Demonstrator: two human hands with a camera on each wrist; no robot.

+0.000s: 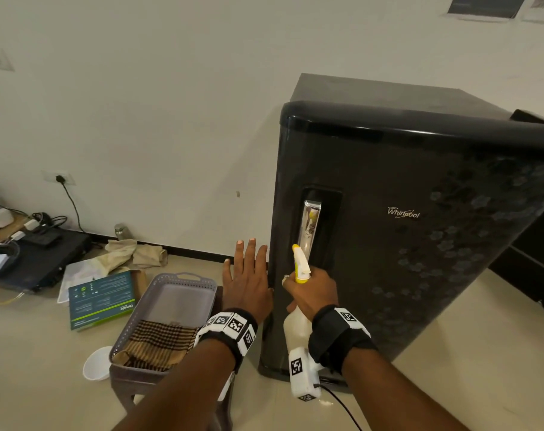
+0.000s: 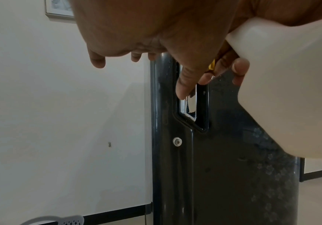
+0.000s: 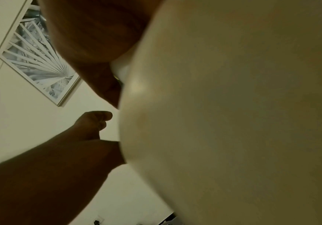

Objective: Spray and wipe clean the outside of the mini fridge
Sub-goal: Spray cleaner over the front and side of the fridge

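Note:
A black mini fridge stands on the floor, its door with a recessed chrome handle facing me. My right hand grips a white spray bottle with a yellow-and-white nozzle aimed at the door near the handle. The bottle fills the right wrist view. My left hand hovers flat, fingers straight, just left of the fridge's edge and holds nothing. In the left wrist view the fridge door shows fine droplets near the handle. A checked brown cloth lies in a grey basket.
The basket sits on a dark stool left of the fridge. A green box, a white bowl, beige rags and cables with a power strip lie on the floor at left. The wall is behind.

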